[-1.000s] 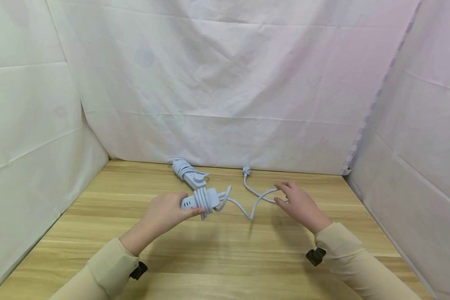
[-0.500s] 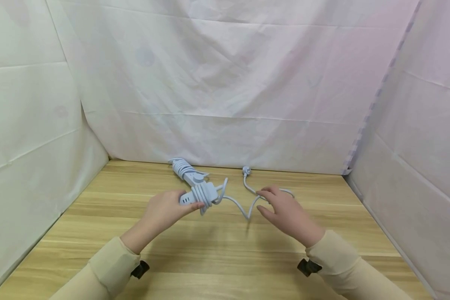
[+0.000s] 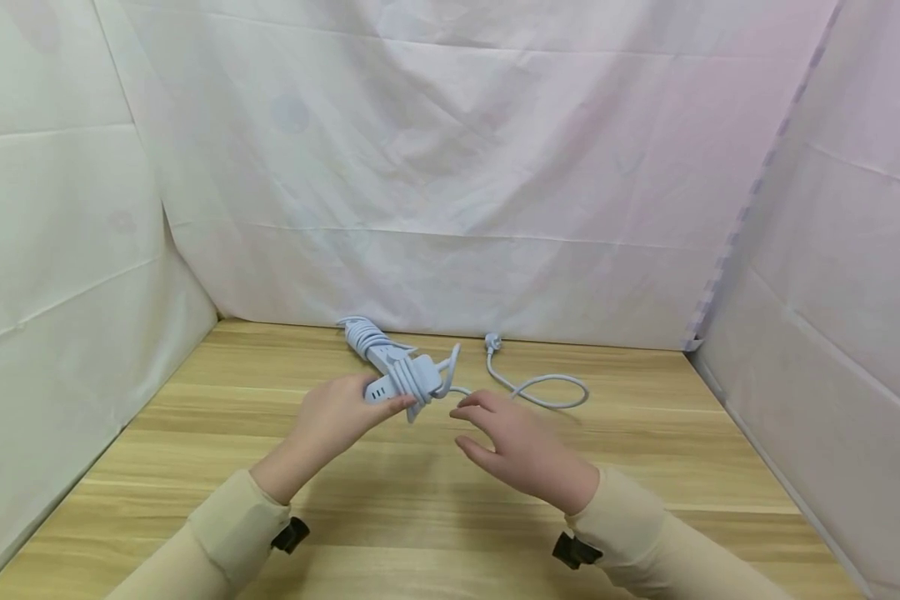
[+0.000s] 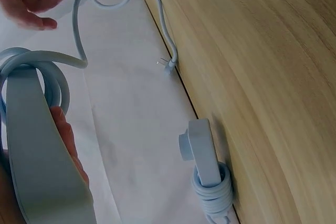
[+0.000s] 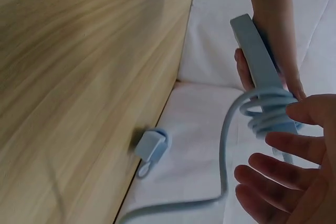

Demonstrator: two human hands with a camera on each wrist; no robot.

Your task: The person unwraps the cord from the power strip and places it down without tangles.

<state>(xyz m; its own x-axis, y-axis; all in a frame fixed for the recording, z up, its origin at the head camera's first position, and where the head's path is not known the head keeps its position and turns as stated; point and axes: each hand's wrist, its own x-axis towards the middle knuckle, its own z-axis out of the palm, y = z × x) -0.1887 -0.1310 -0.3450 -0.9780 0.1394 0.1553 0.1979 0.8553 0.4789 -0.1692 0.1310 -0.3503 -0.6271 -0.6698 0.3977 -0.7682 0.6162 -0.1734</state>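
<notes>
My left hand [image 3: 333,425] grips a white power strip [image 3: 381,390], thumb on the near side, held above the table. Several turns of its cord [image 5: 270,109] are wound round the strip's far end. From there the loose cord [image 4: 77,24] runs right, passes behind my right hand [image 3: 528,454], and ends in a loop on the table and a plug [image 3: 493,342] by the back curtain. Right of the strip, my right hand is spread with relaxed fingers and nothing in its grasp. In the right wrist view its fingertips [image 5: 247,174] overlap the wound turns' edge.
A second power strip [image 4: 203,150], its cord wound round one end, lies at the back of the wooden table [image 3: 420,517], just behind the held one. White curtains [image 3: 450,167] enclose the back and both sides.
My right hand has moved left, away from the cord's loop and toward the held strip. The loop now lies on the table. My left hand has raised the strip slightly.
</notes>
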